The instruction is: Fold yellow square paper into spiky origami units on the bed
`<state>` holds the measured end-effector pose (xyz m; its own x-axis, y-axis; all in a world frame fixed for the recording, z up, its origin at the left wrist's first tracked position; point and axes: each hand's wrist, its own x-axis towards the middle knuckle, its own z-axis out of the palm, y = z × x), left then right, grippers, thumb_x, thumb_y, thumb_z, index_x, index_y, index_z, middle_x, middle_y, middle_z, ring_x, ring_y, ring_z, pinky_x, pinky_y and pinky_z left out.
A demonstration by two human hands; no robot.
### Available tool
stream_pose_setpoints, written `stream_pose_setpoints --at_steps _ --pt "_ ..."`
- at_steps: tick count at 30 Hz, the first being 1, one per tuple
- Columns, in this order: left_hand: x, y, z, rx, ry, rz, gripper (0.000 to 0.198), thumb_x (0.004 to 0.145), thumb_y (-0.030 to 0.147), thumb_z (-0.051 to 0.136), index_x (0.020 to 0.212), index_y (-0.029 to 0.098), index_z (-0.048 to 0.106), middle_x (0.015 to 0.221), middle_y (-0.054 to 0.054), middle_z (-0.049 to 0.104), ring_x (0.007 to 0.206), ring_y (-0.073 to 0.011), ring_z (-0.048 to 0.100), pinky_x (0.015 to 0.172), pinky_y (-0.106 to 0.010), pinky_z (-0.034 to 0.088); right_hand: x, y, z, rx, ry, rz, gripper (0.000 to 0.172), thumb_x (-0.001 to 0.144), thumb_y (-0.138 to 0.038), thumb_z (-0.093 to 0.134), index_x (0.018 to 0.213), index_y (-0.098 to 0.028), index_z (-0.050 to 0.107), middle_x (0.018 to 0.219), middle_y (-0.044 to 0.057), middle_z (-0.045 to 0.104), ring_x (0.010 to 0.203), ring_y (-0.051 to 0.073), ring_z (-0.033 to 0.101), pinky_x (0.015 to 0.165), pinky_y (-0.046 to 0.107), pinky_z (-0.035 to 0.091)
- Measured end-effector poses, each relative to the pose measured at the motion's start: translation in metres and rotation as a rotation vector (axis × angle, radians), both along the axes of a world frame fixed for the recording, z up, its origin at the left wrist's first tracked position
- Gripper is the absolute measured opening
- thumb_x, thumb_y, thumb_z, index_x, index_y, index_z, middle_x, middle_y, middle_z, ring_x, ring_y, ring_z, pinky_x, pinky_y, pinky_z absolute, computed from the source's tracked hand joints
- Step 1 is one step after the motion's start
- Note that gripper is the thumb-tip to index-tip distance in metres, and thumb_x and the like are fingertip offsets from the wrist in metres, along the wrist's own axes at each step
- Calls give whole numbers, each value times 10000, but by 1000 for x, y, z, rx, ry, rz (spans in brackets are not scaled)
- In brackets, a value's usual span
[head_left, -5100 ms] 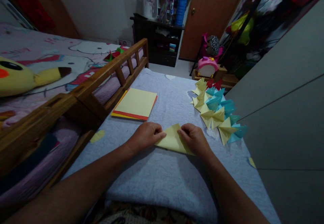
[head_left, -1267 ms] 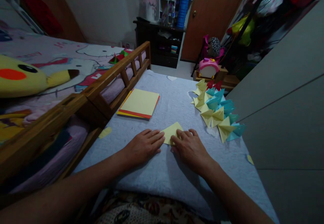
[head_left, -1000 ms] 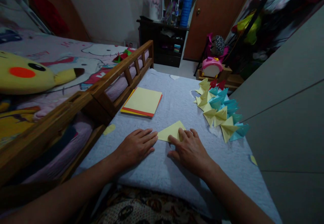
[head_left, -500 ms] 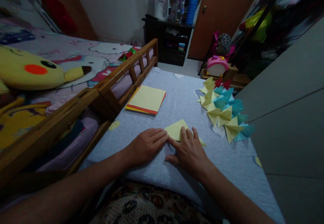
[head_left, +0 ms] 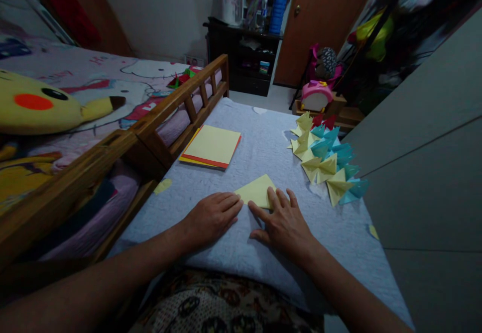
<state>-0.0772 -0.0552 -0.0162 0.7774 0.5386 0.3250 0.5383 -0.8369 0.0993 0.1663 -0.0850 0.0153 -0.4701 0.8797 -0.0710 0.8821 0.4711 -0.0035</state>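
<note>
A folded sheet of pale yellow origami paper lies on the bed cover in front of me. At its left corner my left hand rests with the fingers together and slightly curled, the fingertips holding that corner down; its thumb is hidden. My right hand is open, fingers spread, with fingertips on the paper's lower right part and the thumb out to the side on the cover. The right end of the paper is hidden under these fingers.
Farther left lies a stack of square paper, pale yellow above orange and darker yellow. Several folded paper pieces in yellow, blue and red stand at right. A wooden bed rail borders the left, a pale cabinet the right.
The right hand has slid a little to the right over the paper, away from the left hand, and its index finger has parted from the left fingertips. The camera view has shifted slightly.
</note>
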Motion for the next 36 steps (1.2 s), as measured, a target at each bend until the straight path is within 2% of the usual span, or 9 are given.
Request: stream_pose_setpoints --at_steps 7,18,28,30,33,34,36 --pt "0 -1 0 35 -7 7 281 999 179 478 1244 123 605 1204 -134 686 1103 -254 648 942 -424 562 26 -14 -2 62 -1 -14 655 833 -661 656 1430 -421 533 1460 142 524 1326 429 459 1114 659 245" --pt "-1 1 -3 40 -27 10 284 1001 180 467 1231 140 628 1193 -125 692 1089 -249 652 934 -427 562 80 -38 -8 125 -58 -102 619 834 -627 681 1396 -388 582 1472 152 528 1336 440 464 1116 656 253" --pt "-4 1 -5 29 -16 7 313 1001 174 460 1254 137 641 1228 -132 686 1109 -260 651 948 -446 557 106 -53 -13 172 -50 -125 569 852 -548 705 1378 -357 605 1461 164 545 1346 426 473 1103 658 277" --pt "-4 1 -6 31 -17 9 313 1000 172 463 1252 143 646 1230 -130 686 1117 -260 647 957 -447 553 112 -54 -11 174 -9 -124 483 876 -507 691 1328 -341 647 1452 153 557 1342 403 481 1100 652 291" --pt "-5 0 -6 32 -36 17 323 997 169 470 1269 161 644 1232 -123 687 1117 -255 646 962 -444 550 114 -51 -4 192 138 -104 233 964 -386 583 1072 -274 756 1371 121 624 1265 322 550 1094 589 345" --pt "-5 0 -6 34 -44 17 326 996 170 472 1272 167 644 1228 -120 689 1114 -254 647 959 -442 551 112 -50 -1 205 200 -97 242 985 -342 538 987 -245 760 1315 119 655 1207 296 580 1072 558 381" --pt "-5 0 -5 40 -47 11 326 995 172 473 1273 166 643 1222 -119 690 1111 -255 645 953 -437 549 99 -46 6 229 312 -85 262 996 -276 484 1008 -200 735 1221 135 689 1104 269 608 991 492 458"
